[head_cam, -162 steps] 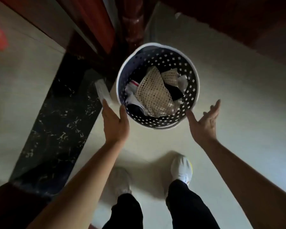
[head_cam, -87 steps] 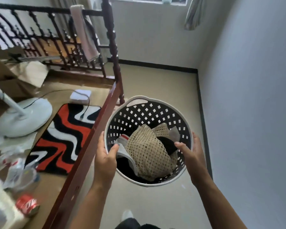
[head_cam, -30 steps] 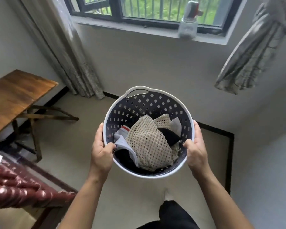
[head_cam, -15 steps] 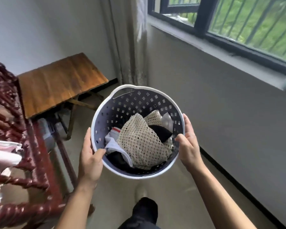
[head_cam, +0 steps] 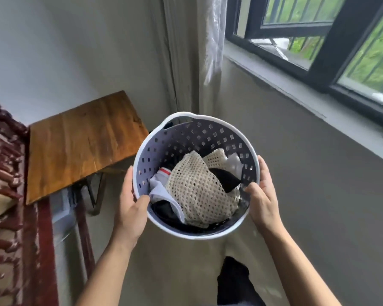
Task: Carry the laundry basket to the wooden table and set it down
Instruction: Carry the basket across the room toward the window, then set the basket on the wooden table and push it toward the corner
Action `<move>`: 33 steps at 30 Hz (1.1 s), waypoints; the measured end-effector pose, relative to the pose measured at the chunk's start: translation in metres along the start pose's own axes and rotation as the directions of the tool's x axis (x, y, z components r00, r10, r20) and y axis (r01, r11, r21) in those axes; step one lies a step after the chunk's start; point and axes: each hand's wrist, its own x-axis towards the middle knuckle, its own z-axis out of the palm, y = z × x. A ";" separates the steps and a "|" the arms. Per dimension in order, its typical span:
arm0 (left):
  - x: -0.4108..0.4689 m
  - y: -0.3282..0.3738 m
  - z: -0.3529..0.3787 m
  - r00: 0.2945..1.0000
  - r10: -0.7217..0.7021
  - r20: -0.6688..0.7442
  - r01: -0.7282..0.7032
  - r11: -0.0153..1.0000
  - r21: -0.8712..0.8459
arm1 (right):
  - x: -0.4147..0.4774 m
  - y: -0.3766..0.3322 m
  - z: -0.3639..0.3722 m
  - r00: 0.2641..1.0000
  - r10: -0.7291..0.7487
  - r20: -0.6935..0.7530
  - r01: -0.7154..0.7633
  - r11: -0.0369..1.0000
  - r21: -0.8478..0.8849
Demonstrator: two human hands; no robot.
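Observation:
A round grey laundry basket [head_cam: 186,133] with a white rim and square holes hangs in the air in front of me. Inside lie a beige mesh cloth [head_cam: 197,188] and some white and black garments. My left hand [head_cam: 131,208] grips the near-left rim with the thumb inside. My right hand [head_cam: 261,195] grips the near-right rim the same way. The wooden table [head_cam: 80,138], bare and brown, stands to the left and just beyond the basket, against the white wall.
A dark red carved wooden railing [head_cam: 7,195] runs along the left edge, close to the table. A curtain [head_cam: 186,51] hangs in the corner behind the table. A dark-framed window [head_cam: 318,40] fills the upper right above a grey wall. Beige floor lies below.
I have turned and stepped nearer the table, which now looks larger and sits right beside the basket. Both hands keep the same grip on the rim.

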 end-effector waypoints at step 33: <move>0.435 -0.009 -0.210 0.872 -0.139 -0.470 0.160 0.987 0.005 | 0.388 -0.063 0.468 0.837 0.063 0.544 -0.023 0.997 -0.079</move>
